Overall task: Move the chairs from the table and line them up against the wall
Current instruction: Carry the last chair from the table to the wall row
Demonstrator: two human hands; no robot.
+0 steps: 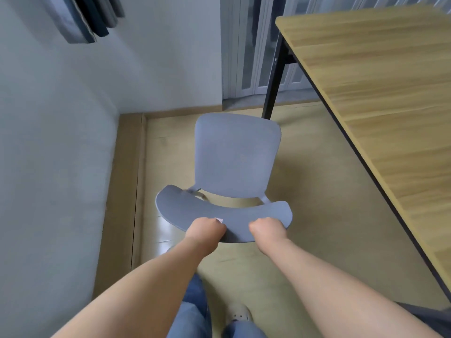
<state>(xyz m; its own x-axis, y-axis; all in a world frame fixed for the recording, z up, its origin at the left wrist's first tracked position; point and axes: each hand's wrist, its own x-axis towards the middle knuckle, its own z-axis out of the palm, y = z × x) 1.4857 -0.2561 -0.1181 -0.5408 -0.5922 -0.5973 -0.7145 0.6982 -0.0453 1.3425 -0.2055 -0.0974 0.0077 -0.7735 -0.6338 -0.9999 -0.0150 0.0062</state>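
Chair point(238, 154), grey, backrest gripped by both hands, left point(206, 229) and right point(267, 228); small unreadable sticker point(219, 220).

1. no readable text, brand, number or sign shows anywhere in the head view.
2. a small pale sticker point(219, 219) sits on the top edge of the chair backrest point(224, 217), just beside the left hand point(206, 230); whatever may be printed on it is too small and blurred to make out.
3. the chair seat point(238, 154) is plain grey-blue with no marking visible.
4. the wooden table top point(380, 98) shows only grain, no lettering.
5. the wall point(61, 142) carries no sign or label.
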